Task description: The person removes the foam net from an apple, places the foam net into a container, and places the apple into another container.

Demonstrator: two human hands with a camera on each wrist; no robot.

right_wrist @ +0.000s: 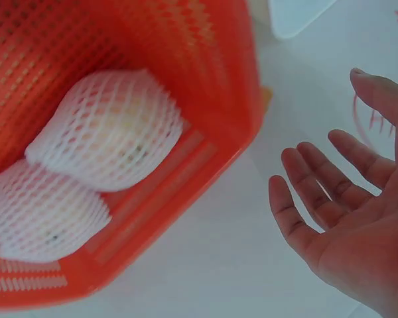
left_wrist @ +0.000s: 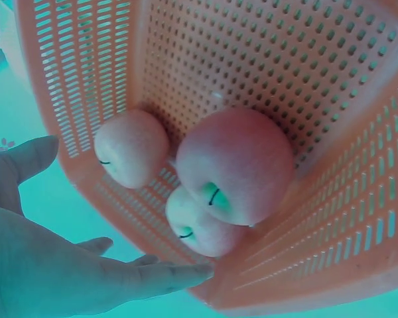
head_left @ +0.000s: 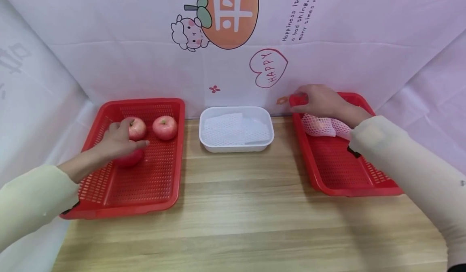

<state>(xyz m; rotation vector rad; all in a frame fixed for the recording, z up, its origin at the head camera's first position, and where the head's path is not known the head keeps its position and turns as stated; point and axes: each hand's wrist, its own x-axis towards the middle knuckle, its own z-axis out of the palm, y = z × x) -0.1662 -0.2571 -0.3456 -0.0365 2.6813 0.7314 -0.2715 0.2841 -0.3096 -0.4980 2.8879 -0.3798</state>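
My left hand (head_left: 117,141) hovers over the left red basket (head_left: 178,162), fingers extended and nothing in its grasp. In that basket lie three red apples; one apple (head_left: 165,127) sits at the back right, another apple (head_left: 137,129) beside my fingers, and the nearest apple (left_wrist: 235,165) is partly covered by my hand in the head view. On the right side, my right hand (head_left: 320,100) is above the back left corner of the right red basket (head_left: 316,175), its fingers loosely bent and holding nothing. Two fruits in white foam nets (right_wrist: 113,132) lie below it.
Between the baskets stands a white plastic tray (head_left: 236,148) with flat foam netting (head_left: 222,129) inside. All of them rest on a wood-grain table (head_left: 236,207). A white printed cloth (head_left: 145,69) hangs behind and along both sides.
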